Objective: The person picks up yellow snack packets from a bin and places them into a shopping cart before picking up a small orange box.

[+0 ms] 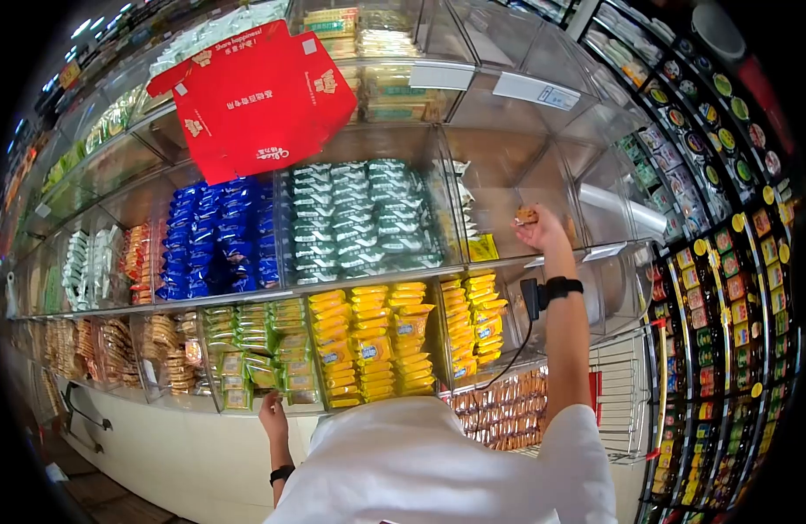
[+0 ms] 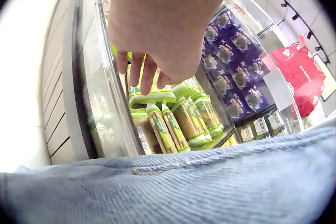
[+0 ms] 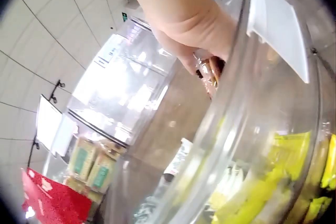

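My right hand (image 1: pixel 547 234) is inside a clear bin and pinches a small brown snack in clear wrapping (image 1: pixel 526 216). In the right wrist view that wrapped snack (image 3: pixel 209 74) shows between thumb and fingers, close behind the bin's clear front wall. A bright yellow packet (image 1: pixel 483 248) lies left of the hand in the neighbouring part of the bin. Low at the left, my left hand (image 1: pixel 273 421) hangs at the front edge of a bin of green snack packs (image 1: pixel 256 345). Its fingers droop loosely over these stick-filled green packs (image 2: pixel 170 129) in the left wrist view, holding nothing.
Clear dividers separate blue packets (image 1: pixel 215 236), dark green-and-white packets (image 1: pixel 359 218) and yellow packets (image 1: pixel 368 345). A red cardboard sign (image 1: pixel 263 100) stands above them. At right are a wire cart (image 1: pixel 626 393) and a tall product rack (image 1: pixel 717 306). Copper-coloured packs (image 1: pixel 499 406) sit low in front.
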A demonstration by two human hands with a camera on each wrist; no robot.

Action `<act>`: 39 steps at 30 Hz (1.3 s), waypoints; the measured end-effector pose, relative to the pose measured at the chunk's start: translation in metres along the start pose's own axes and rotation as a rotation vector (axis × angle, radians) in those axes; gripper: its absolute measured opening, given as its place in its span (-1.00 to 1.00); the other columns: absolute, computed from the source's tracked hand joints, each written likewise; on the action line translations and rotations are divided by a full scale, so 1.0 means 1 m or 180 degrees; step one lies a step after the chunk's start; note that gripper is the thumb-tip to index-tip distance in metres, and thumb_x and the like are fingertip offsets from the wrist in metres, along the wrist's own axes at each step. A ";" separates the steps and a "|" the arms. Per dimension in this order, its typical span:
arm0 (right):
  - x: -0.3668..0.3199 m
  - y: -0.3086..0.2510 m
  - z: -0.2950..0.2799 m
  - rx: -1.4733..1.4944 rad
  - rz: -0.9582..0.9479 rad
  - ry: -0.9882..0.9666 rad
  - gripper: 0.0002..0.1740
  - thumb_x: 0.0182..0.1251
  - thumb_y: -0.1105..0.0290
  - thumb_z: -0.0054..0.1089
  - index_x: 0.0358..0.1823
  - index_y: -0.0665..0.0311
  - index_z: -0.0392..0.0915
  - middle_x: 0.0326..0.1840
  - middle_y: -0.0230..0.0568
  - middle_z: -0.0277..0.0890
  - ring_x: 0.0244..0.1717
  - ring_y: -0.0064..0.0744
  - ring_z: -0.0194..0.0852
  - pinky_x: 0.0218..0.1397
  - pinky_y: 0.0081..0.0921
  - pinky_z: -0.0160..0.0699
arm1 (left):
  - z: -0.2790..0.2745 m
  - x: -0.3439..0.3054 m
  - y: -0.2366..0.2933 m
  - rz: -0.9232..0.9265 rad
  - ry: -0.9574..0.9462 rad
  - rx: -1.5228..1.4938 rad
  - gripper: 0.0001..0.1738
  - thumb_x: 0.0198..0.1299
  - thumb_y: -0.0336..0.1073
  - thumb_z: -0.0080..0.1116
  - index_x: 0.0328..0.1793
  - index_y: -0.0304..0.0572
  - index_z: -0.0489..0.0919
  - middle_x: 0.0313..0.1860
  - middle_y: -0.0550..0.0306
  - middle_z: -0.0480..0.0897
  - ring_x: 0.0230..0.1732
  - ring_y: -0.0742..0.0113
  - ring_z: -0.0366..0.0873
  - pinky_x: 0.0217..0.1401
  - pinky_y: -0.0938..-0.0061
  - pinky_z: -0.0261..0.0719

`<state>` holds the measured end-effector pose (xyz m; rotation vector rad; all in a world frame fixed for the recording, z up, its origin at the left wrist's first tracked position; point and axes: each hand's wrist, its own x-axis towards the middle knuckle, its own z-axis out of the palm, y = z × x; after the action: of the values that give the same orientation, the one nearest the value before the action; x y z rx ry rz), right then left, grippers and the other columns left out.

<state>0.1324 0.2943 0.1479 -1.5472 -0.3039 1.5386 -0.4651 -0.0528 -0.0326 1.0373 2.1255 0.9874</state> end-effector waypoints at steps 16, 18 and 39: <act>0.085 0.003 0.014 -0.6791 -0.1275 -0.0244 -0.54 -0.15 0.10 0.14 -0.30 0.33 0.56 -0.18 0.08 0.50 -0.15 -0.12 0.50 -0.07 -0.31 0.45 | 0.002 -0.042 0.007 -0.0235 0.0447 0.0050 -0.76 0.03 -0.53 -0.10 -0.18 -0.24 0.52 -0.39 0.05 0.58 -0.31 0.29 0.52 -0.29 0.49 0.39; 0.096 0.015 0.016 -0.6824 -0.1334 -0.0802 -0.49 -0.24 0.09 0.21 -0.27 0.32 0.56 -0.19 0.06 0.51 -0.16 -0.09 0.50 -0.08 -0.31 0.46 | 0.004 -0.045 0.008 -0.0246 0.0467 0.0111 -0.76 0.03 -0.54 -0.10 -0.19 -0.23 0.53 -0.39 0.05 0.58 -0.33 0.29 0.52 -0.31 0.49 0.38; 0.109 0.006 0.007 -0.5366 -0.1310 -0.1051 -0.75 -0.34 0.46 0.27 -0.54 0.38 0.45 -0.68 -0.20 0.44 -0.66 -0.42 0.41 -0.63 -0.47 0.35 | 0.006 -0.043 0.005 -0.0272 0.0392 0.0238 -0.78 0.03 -0.52 -0.07 -0.19 -0.30 0.53 -0.45 0.02 0.58 -0.42 0.30 0.49 -0.36 0.49 0.40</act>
<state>0.1450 0.3721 0.0720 -2.0510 -2.3709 1.0393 -0.4356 -0.0846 -0.0247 0.9338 2.3027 0.9596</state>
